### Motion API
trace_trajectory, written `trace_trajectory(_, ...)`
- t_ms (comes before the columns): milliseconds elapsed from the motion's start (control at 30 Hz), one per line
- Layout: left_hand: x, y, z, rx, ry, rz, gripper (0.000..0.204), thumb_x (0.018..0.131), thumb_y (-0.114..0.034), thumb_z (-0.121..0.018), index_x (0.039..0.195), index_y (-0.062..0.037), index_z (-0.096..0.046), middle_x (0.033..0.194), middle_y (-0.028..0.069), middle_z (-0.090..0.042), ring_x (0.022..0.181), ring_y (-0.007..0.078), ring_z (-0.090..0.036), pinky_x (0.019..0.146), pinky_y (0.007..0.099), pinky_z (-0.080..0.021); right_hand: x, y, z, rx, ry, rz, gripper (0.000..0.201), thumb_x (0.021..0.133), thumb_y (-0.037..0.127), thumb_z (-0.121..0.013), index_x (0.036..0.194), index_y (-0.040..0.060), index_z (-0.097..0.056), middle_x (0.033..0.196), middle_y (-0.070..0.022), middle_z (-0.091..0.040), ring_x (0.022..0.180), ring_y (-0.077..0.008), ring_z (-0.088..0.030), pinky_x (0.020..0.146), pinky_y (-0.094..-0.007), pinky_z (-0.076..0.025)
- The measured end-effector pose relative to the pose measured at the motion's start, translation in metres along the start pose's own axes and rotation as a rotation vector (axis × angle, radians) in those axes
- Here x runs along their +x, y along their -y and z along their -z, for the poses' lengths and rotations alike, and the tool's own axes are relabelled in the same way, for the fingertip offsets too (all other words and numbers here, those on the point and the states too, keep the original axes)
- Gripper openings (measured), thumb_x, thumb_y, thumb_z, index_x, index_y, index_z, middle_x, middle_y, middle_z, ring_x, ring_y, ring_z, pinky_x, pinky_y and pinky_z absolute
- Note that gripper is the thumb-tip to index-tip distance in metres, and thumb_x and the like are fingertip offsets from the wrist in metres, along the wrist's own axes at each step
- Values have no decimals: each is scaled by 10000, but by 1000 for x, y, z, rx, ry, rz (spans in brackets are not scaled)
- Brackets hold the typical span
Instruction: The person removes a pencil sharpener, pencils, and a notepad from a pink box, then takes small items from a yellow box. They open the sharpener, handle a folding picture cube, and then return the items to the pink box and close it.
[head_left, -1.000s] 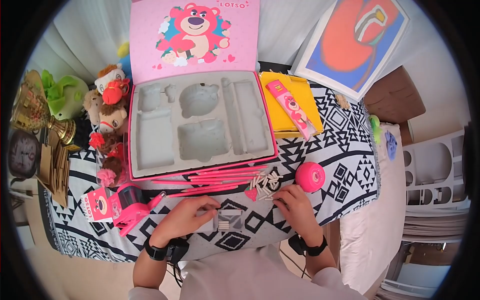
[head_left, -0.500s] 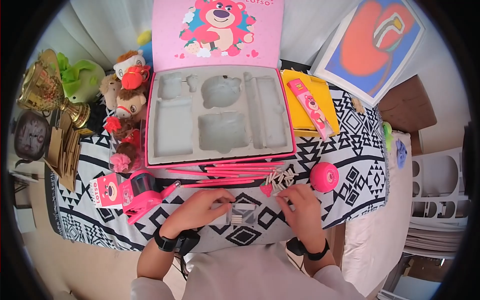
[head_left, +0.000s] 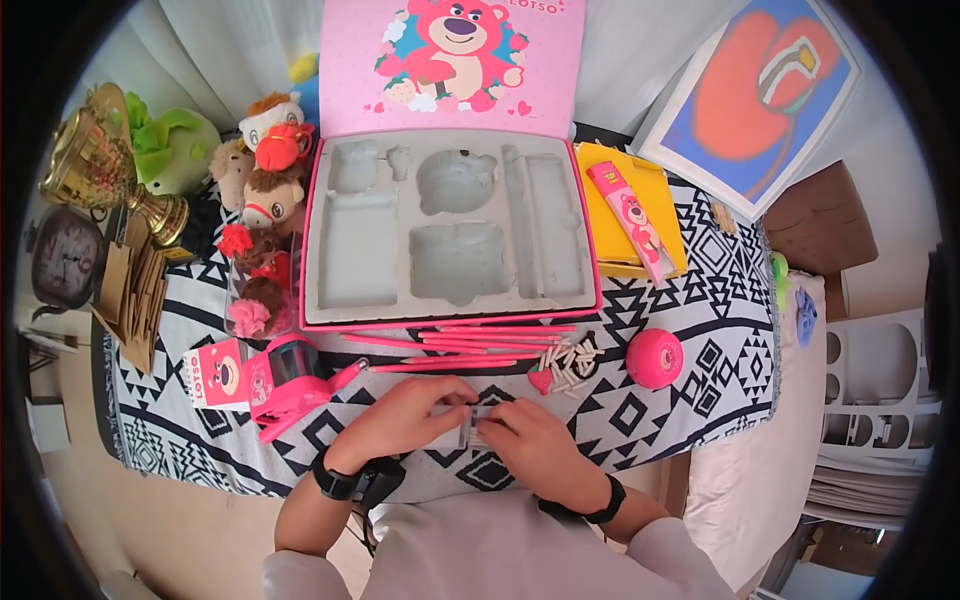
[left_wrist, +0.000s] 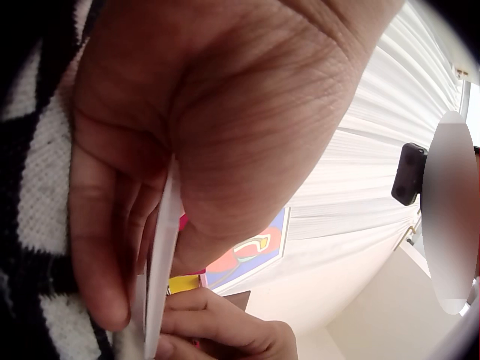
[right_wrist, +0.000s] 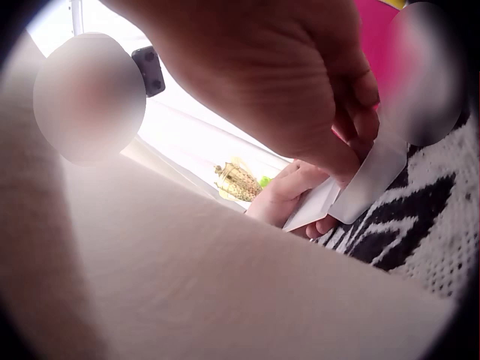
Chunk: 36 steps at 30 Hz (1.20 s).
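Observation:
A small clear case (head_left: 466,432) lies on the patterned cloth, partly covered by both hands. My left hand (head_left: 403,424) holds its left side; in the left wrist view the translucent case edge (left_wrist: 163,262) runs between thumb and fingers. My right hand (head_left: 540,450) has its fingertips bunched at the case's right part, and in the right wrist view they reach into the open case (right_wrist: 371,180). Whether they pinch a piece is hidden. Short white sticks (head_left: 572,366) lie in a loose pile beyond the right hand, beside a pink strawberry-shaped piece (head_left: 540,380).
Pink pencils (head_left: 450,345) lie before the large pink box (head_left: 598,290) with its grey moulded tray. A round pink container (head_left: 654,358) is at the right, a pink sharpener (head_left: 290,385) and a small card (head_left: 217,375) at the left. Plush toys (head_left: 270,200) stand behind.
My right hand has moved left from beside the stick pile to the clear case. The left hand stays at the case. The head view has shifted, so the whole scene sits further right.

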<state>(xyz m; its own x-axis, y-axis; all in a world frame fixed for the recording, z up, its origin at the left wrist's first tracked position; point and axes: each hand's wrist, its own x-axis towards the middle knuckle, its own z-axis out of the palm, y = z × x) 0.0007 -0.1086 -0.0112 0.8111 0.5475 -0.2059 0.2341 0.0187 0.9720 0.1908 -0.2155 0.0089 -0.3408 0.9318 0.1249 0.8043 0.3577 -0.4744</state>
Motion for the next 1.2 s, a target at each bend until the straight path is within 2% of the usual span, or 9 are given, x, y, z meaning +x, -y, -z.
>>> trace_trajectory(167, 0, 1, 0, 10, 2, 0, 228, 874, -102, -610, 1070, 13, -617, 944, 136, -682, 886, 232, -671, 783, 329, -511, -2, 3, 3, 31, 34, 0, 281, 719, 50, -590, 993, 5, -635, 925, -79, -538, 879, -251, -563, 769, -349, -484)
trace_trajectory(333, 1, -6, 2, 48, 41, 43, 228, 897, -57, -589, 1113, 13, -604, 947, 100, -668, 890, 168, -649, 855, 306, -510, -2, 3, 3, 6, 9, 4, 231, 737, 50, -647, 968, 41, -639, 911, -66, -569, 794, -244, -569, 711, -335, -484)
trace_trajectory(467, 1, -5, 2, 39, 29, 36, 227, 896, -51, -588, 1114, 13, -603, 962, 99, -664, 898, 166, -646, 861, 305, -509, -4, 4, 0, -23, 15, 20, 264, 726, 62, -619, 988, 35, -634, 926, -66, -560, 830, -237, -564, 730, -330, -480)
trace_trajectory(533, 1, -5, 1, 37, 19, 39, 241, 876, -90, -609, 1095, 11, -606, 994, 132, -677, 926, 229, -669, 808, 330, -515, -5, 5, 0, -36, 14, 16, 279, 723, 69, -615, 999, 31, -631, 936, -68, -556, 843, -238, -561, 740, -330, -478)
trace_trajectory(567, 1, -6, 1, 47, 35, 53, 225, 892, -42, -590, 1109, 16, -600, 967, 99, -660, 905, 163, -644, 870, 302, -506, -5, 5, 1, -42, 19, 20, 295, 719, 76, -610, 1009, 27, -629, 946, -69, -553, 856, -239, -558, 750, -331, -476)
trace_trajectory(667, 1, -5, 1, 25, 26, 57, 244, 880, -81, -599, 1104, 15, -597, 1008, 131, -668, 939, 223, -666, 830, 324, -515, -5, 5, 2, -32, 41, 7, 311, 724, 84, -607, 1027, 19, -627, 958, -72, -550, 864, -239, -556, 770, -328, -472)
trace_trajectory(900, 0, -3, 1, 11, 38, 70, 238, 891, -54, -581, 1119, 12, -597, 1029, 110, -662, 960, 192, -651, 858, 315, -513, -7, -7, 7, 76, -50, -17, 258, 771, 74, -653, 1026, 41, -637, 944, -81, -576, 853, -262, -577, 734, -357, -489)
trace_trajectory(1033, 0, -6, 1, 24, 36, 66, 239, 891, -55, -582, 1120, 11, -598, 1030, 111, -663, 961, 192, -652, 866, 311, -511, -25, -40, 37, -57, -319, -267, 191, 748, 38, -711, 932, 58, -663, 890, -88, -593, 808, -286, -584, 697, -374, -495)
trace_trajectory(1200, -1, -6, 2, 4, 23, 62, 235, 889, -59, -589, 1114, 9, -603, 1020, 107, -665, 949, 190, -656, 859, 313, -515, -42, -58, 56, -92, -206, -380, 171, 743, 33, -711, 901, 50, -647, 890, -88, -587, 834, -284, -575, 724, -364, -484)
